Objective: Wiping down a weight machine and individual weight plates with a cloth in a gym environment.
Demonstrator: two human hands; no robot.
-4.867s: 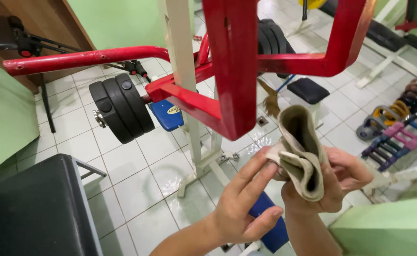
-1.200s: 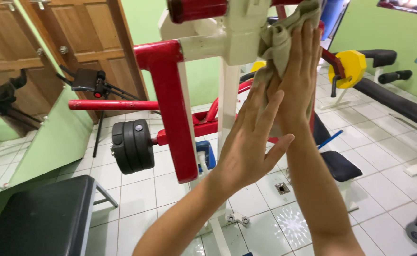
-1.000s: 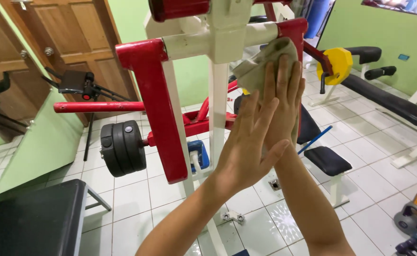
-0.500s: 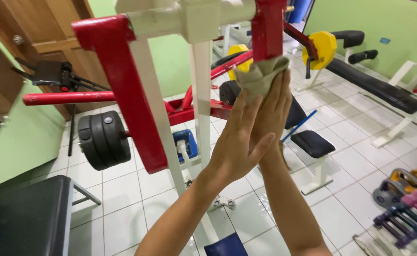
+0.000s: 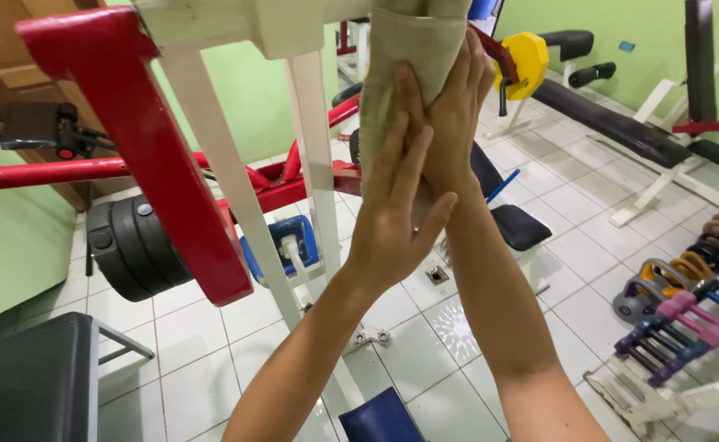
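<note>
White and red machine frame (image 5: 237, 155) across the left and centre, its red arm (image 5: 143, 139) slanting down toward the near left. Black weight plates (image 5: 130, 245) low behind it, a black padded bench (image 5: 613, 123) far right, a yellow plate (image 5: 531, 61) beside it, coloured dumbbells (image 5: 687, 319) on a rack near right. Tan cloth (image 5: 413, 74) hanging at top centre, long axis up and down, draped over an upright that stays hidden. Right hand (image 5: 453, 115) higher, fingers wrapped and clamped on the cloth. Left hand (image 5: 392, 213) just below it, fingers spread and flat against the lower cloth, pressing, not gripping. Cloth straight above the left hand, nearer to the right.
</note>
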